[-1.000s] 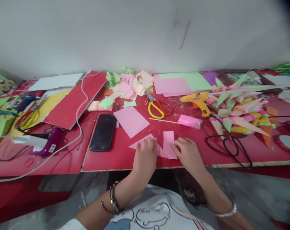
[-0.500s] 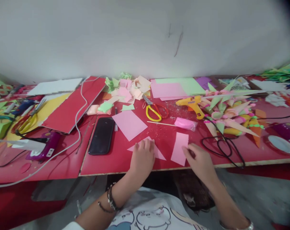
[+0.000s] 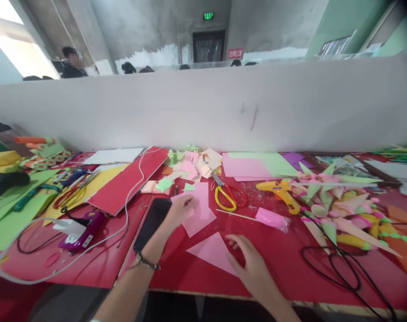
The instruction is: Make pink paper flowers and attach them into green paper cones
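Observation:
My left hand (image 3: 179,213) has its fingers curled at the edge of a small pink rectangle of paper (image 3: 201,195), seemingly pinching it. That piece overlaps a larger pink sheet (image 3: 197,221) on the red table. Close to me lies a pink paper triangle (image 3: 212,253). My right hand (image 3: 250,260) hovers at the triangle's right corner, thumb and fingers apart; whether it touches the paper I cannot tell. A black phone (image 3: 152,223) lies partly under my left wrist. Yellow-and-red scissors (image 3: 226,199) rest beyond the hands.
A yellow glue gun (image 3: 280,193) with a looped black cord and a heap of paper flowers (image 3: 340,210) lie to the right. A pink packet (image 3: 272,219) sits before them. Leftward are a purple power strip (image 3: 82,235), white cable and red board (image 3: 131,181). Paper scraps (image 3: 196,165) lie behind.
The view has tilted up, showing the room past the partition. The pink rectangle has gone from the right side onto the larger sheet. My left hand has left the triangle; my right has moved near it.

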`<state>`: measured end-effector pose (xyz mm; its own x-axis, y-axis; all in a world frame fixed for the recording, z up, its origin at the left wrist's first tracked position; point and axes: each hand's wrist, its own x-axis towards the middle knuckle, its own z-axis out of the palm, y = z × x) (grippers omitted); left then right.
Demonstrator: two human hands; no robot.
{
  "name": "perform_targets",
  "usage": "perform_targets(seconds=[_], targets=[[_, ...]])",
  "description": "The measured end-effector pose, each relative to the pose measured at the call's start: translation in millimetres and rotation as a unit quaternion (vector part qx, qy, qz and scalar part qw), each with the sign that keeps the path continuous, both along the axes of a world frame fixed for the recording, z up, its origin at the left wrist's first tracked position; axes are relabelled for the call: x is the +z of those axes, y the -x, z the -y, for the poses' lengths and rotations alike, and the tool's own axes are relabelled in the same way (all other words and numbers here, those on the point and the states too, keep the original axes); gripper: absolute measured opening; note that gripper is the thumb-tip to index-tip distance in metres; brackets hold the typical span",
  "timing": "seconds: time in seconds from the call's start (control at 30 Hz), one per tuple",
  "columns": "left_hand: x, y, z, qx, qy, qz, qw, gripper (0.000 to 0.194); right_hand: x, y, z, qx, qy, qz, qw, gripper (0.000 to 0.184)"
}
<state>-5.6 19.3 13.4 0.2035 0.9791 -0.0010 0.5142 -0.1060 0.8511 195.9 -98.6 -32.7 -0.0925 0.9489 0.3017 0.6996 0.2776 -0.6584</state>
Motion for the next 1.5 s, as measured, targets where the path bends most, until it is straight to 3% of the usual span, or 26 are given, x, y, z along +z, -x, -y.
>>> perform_targets(seconds=[0.1, 0.2, 0.3, 0.4, 0.57, 0.73, 0.8, 0.9, 1.0, 1.13, 1.23, 1.37, 1.5], targets=[[-1.8, 10.8, -55.8, 0.043, 0.033, 0.023, 0.998, 0.022, -17.9, -2.4, 10.0, 0.012, -0.07, 0.113, 0.991, 0.044], [0.3, 9.4, -99.7, 0.071, 0.048, 0.066, 0.994, 0.03, -30.3, -1.4, 15.6, 0.006, -0.106, 0.171, 0.98, 0.05], [5.2, 5.6, -121.2, 0.084, 0.032, 0.122, 0.988, 0.03, -35.8, 0.7, 17.7, -0.009, -0.115, 0.189, 0.975, 0.043], [8.2, 6.1, -121.3, 0.087, 0.012, 0.159, 0.983, 0.03, -34.2, 1.8, 18.4, -0.024, -0.114, 0.183, 0.976, 0.041], [12.0, 13.3, -84.4, 0.054, 0.016, 0.147, 0.988, 0.035, -21.6, -0.3, 14.8, 0.0, -0.065, 0.133, 0.989, 0.039], [19.4, 14.0, 1.8, -0.113, 0.032, 0.08, 0.99, 0.045, -2.9, -6.6, 6.5, 0.015, -0.001, 0.082, 0.997, 0.023], [19.2, 8.5, 40.7, -0.271, -0.042, -0.075, 0.959, 0.059, 6.6, -8.8, 3.1, 0.041, 0.03, 0.069, 0.996, 0.022], [13.0, -3.3, 83.5, -0.36, -0.131, -0.257, 0.887, 0.066, 18.5, -11.6, -2.9, 0.062, 0.037, 0.061, 0.996, 0.03], [0.9, -11.7, 100.8, -0.376, -0.165, -0.321, 0.854, 0.064, 23.5, -15.0, -8.6, 0.108, 0.026, 0.068, 0.992, 0.038], [-18.4, -16.4, 108.1, -0.347, -0.159, -0.343, 0.858, 0.081, 22.8, -17.2, -4.5, 0.145, 0.001, 0.15, 0.978, 0.047], [-28.8, -24.2, 120.9, -0.304, -0.155, -0.381, 0.859, 0.082, 19.8, -14.9, 11.0, 0.146, -0.033, 0.223, 0.963, 0.048], [-28.8, -34.3, 138.4, -0.282, -0.147, -0.433, 0.844, 0.076, 11.6, -14.8, 31.7, 0.148, -0.079, 0.23, 0.959, 0.041], [-18.7, -31.3, 138.4, -0.294, -0.158, -0.411, 0.848, 0.056, 3.4, -24.6, 37.8, 0.136, -0.095, 0.228, 0.959, 0.037]])
